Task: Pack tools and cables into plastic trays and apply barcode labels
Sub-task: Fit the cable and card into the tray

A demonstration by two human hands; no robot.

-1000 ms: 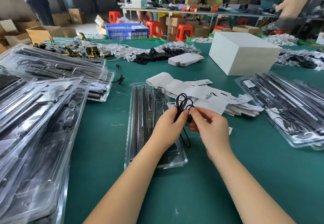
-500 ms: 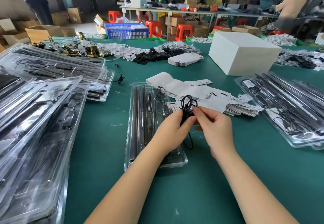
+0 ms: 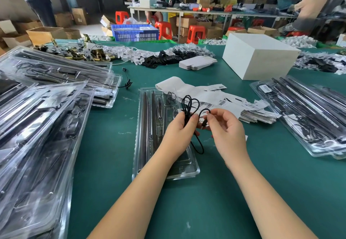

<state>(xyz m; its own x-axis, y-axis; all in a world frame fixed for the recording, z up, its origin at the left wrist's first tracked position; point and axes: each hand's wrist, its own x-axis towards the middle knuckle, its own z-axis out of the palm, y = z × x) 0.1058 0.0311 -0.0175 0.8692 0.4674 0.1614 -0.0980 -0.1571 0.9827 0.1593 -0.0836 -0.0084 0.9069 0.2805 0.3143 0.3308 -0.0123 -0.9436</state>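
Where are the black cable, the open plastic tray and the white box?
black cable [image 3: 187, 104]: head view, on its upper loops.
open plastic tray [image 3: 139, 126]: head view, on its left rim.
white box [image 3: 256, 62]: head view, on its front face.

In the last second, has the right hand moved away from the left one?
Yes. The right hand has drifted right, away from the open plastic tray, pulling one cable end out while the left hand grips the bundle.

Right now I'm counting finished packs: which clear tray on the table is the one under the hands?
The single clear tray in the middle, under the left hand. It lies alone, open-topped; the other trays sit stacked at left and right.
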